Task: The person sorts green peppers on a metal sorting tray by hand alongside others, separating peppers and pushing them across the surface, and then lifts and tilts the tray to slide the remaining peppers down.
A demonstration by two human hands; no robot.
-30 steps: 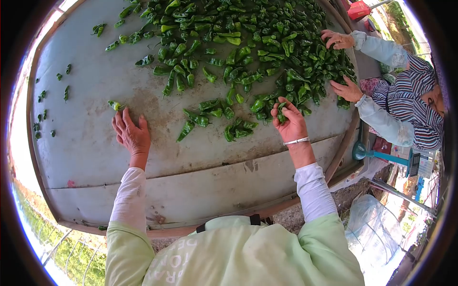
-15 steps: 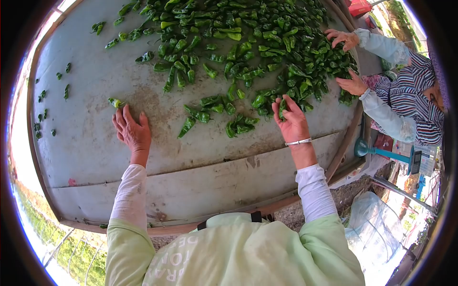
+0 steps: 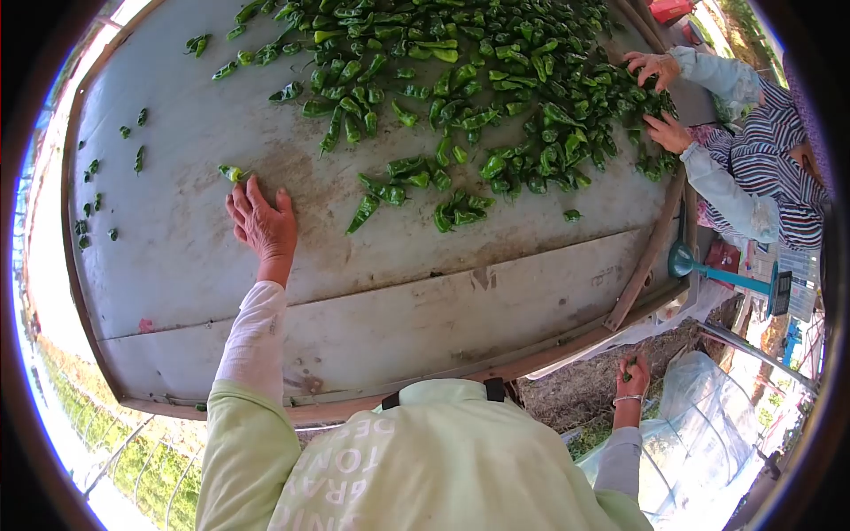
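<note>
Here is the left hand (image 3: 263, 223), palm down over the grey table (image 3: 212, 274), its fingers apart and slightly bent. Its fingertips are right at a pale-tipped pepper (image 3: 231, 173), touching or all but touching it; the pepper lies on the table, grasped by nothing.

Over to the right hand (image 3: 632, 379), and it's out past the table's near edge, low on the right, above the ground. Its fingers are curled in, clamped on a small green piece (image 3: 629, 368), most likely a pepper, though much of it is hidden. A bracelet (image 3: 627, 400) circles that wrist.

Up on the table, the big pile (image 3: 531, 75) spreads across the far side and thickens to the right. Nearer in, a little cluster (image 3: 462, 211) sits apart from it, with a loose group (image 3: 384, 189) just to its left. One lone pepper (image 3: 572, 215) lies to the right, close to the pile's near edge. Way out left, small strays (image 3: 139, 159) dot the table.

And at the right end, a co-worker in stripes (image 3: 770, 164) has both hands (image 3: 670, 133) at the pile, fingers bent among the peppers.
</note>
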